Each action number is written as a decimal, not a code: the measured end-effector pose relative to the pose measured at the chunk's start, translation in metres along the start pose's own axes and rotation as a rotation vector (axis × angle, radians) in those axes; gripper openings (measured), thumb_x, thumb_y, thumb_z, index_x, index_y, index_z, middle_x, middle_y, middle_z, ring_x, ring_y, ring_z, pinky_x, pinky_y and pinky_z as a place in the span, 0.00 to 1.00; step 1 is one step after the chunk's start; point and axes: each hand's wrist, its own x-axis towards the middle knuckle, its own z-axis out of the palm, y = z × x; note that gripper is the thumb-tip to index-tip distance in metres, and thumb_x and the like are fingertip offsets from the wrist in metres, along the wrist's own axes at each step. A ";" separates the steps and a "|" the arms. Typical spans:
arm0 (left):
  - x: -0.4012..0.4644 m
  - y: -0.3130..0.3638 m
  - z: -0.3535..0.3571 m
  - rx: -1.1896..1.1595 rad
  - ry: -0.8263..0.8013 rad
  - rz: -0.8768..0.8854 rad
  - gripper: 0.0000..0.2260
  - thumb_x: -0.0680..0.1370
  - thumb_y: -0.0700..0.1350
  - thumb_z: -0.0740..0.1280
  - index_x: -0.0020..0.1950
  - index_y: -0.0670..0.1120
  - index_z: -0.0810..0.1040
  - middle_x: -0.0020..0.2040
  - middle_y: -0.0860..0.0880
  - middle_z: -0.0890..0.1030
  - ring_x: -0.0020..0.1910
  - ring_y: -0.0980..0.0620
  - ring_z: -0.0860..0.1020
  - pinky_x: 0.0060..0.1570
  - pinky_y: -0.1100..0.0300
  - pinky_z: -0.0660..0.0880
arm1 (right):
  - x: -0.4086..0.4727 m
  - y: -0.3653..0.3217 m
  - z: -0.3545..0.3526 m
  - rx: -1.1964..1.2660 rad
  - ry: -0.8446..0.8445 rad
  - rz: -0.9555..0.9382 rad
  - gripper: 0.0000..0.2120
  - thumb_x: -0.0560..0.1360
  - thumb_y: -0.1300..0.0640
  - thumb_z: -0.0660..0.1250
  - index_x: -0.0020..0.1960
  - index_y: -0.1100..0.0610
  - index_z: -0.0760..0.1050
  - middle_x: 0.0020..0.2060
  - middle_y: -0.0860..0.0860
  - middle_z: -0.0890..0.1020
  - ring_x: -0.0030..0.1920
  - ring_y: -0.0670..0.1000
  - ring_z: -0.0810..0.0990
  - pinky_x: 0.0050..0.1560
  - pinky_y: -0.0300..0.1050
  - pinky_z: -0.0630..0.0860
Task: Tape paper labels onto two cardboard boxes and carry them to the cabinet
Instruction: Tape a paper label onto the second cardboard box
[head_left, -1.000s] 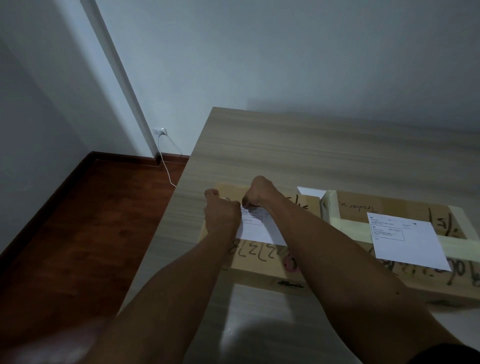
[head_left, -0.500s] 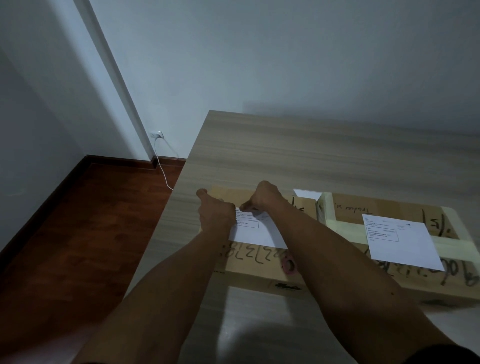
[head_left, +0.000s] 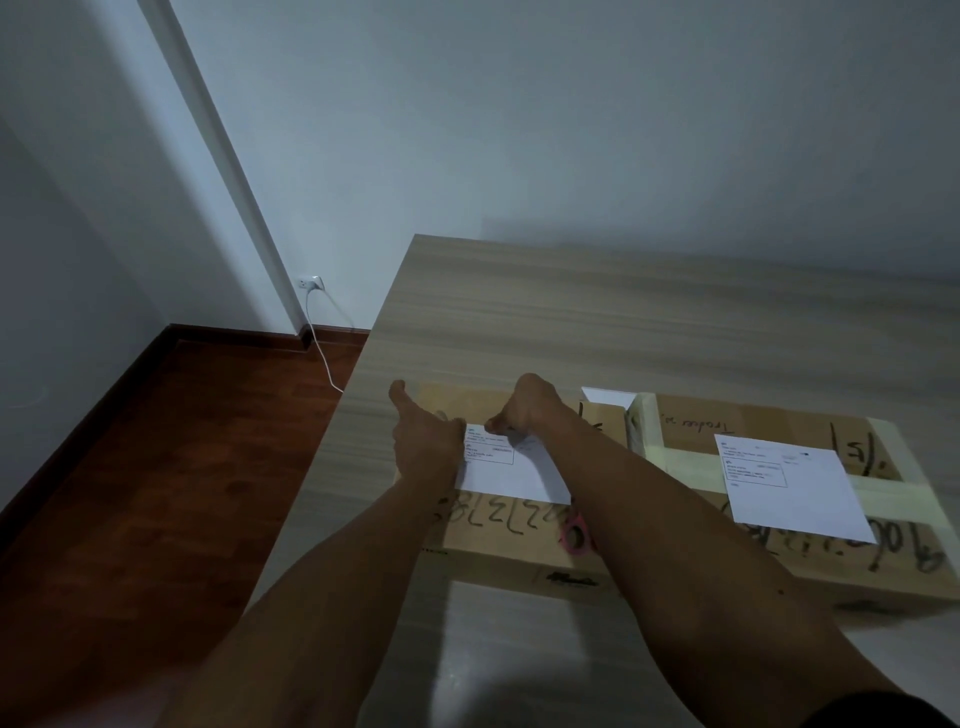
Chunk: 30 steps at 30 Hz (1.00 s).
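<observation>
Now both hands fix the label (head_left: 511, 470) on the left box (head_left: 498, 540): left hand (head_left: 423, 441) presses with thumb out, right hand (head_left: 524, 408) pinches its top edge. Next, smoothing the tape flat seems needed.

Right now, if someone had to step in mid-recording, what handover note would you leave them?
Left hand: thumb out, pressing the left edge of the left label.
Right hand: fingers curled at that label's top edge; any tape there is too small to see.
Left box and right box sit side by side on the table; the right label lies on its box.
Pink tape roll rests on the left box.
Left: finish taping, carry both boxes to the cabinet.
</observation>
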 end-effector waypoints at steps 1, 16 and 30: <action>-0.003 -0.004 -0.002 -0.024 -0.026 0.060 0.45 0.72 0.46 0.79 0.78 0.57 0.51 0.52 0.44 0.80 0.45 0.45 0.79 0.48 0.51 0.77 | -0.002 0.001 0.001 0.012 0.013 -0.008 0.25 0.68 0.51 0.82 0.33 0.58 0.65 0.29 0.52 0.69 0.32 0.51 0.71 0.27 0.43 0.63; -0.055 0.021 -0.012 -0.125 -0.326 0.712 0.37 0.81 0.41 0.69 0.83 0.49 0.50 0.60 0.45 0.72 0.61 0.49 0.73 0.60 0.57 0.69 | -0.077 0.033 -0.026 0.739 0.219 -0.281 0.10 0.79 0.64 0.66 0.55 0.55 0.82 0.46 0.52 0.84 0.42 0.48 0.82 0.33 0.39 0.77; -0.094 0.035 -0.029 -0.124 -0.470 0.699 0.42 0.80 0.51 0.72 0.83 0.51 0.45 0.55 0.59 0.79 0.51 0.70 0.79 0.49 0.69 0.74 | -0.135 0.053 -0.038 0.616 0.151 -0.388 0.15 0.77 0.64 0.65 0.59 0.56 0.85 0.49 0.51 0.87 0.45 0.45 0.83 0.36 0.35 0.75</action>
